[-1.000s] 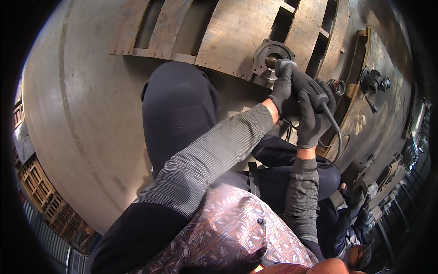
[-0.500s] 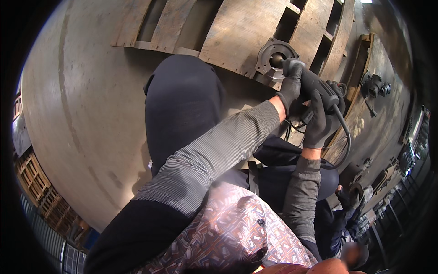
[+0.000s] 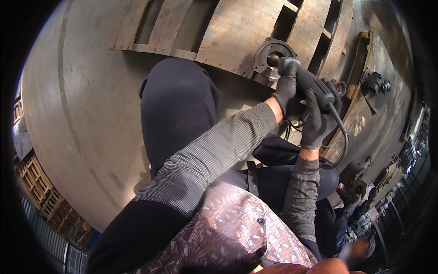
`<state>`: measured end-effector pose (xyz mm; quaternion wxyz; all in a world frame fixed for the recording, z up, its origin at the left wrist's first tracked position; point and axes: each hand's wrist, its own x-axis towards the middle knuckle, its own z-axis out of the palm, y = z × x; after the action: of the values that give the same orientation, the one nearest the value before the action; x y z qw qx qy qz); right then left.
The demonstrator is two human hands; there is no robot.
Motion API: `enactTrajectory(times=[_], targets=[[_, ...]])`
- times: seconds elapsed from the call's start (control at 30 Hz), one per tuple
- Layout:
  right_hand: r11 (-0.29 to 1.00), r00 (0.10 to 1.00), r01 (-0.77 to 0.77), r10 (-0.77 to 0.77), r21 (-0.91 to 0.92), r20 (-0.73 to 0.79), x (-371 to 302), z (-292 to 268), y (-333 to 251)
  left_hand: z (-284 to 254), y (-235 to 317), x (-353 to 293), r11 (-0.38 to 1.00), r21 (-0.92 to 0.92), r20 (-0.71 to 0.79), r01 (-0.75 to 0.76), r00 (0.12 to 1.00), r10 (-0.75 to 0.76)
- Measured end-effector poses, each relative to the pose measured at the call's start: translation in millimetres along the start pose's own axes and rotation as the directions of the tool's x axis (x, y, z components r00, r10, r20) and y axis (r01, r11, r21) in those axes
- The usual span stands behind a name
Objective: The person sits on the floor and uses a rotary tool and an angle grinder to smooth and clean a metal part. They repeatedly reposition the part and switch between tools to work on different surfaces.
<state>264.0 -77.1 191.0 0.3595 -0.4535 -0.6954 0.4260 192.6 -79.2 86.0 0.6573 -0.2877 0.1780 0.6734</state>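
Both my hands wear dark grey gloves and hold a black corded power tool that looks like a die grinder. My left hand wraps round its front end. Farther back, my right hand grips the body near the cable. The tool's nose points into the bore of a round flanged metal housing, which sits at the near edge of a wooden pallet. My left hand hides the tool's tip, so contact with the metal cannot be made out.
My bent knee stands left of the housing, close to the pallet. A grey cable curves down from the tool. To the right, dark metal parts lie on a board. Another person works at the lower right. Stacked pallets stand far left.
The view has shifted slightly, so the pallet, housing, tool and hands all appear a little farther left. Both hands keep their grip on the tool.
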Motion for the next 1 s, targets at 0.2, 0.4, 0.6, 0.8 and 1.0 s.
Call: enactTrajectory(times=[0.2, 0.4, 0.6, 0.8, 1.0], targets=[[1.0, 0.999, -0.008, 0.008, 0.0, 0.045, -2, 5, 5, 13, 7, -15, 0.997, 0.009, -0.049, -0.079, 0.996, 0.08], [0.996, 0.998, -0.026, 0.031, -0.083, 0.059, 0, 2, 6, 1, -3, -4, 0.983, 0.114, -0.08, -0.143, 0.985, 0.152], [0.991, 0.998, 0.03, -0.022, -0.131, 0.065, 2, -2, 10, 4, -4, -3, 0.991, 0.068, -0.083, -0.112, 0.99, 0.118], [0.997, 0.998, -0.013, 0.018, -0.077, 0.068, -2, -2, 12, 8, -5, -11, 0.978, 0.08, -0.102, -0.193, 0.974, 0.2], [0.99, 0.997, 0.028, -0.017, -0.137, 0.08, -1, -4, 10, 15, -2, -19, 0.981, 0.117, -0.16, -0.157, 0.972, 0.174]])
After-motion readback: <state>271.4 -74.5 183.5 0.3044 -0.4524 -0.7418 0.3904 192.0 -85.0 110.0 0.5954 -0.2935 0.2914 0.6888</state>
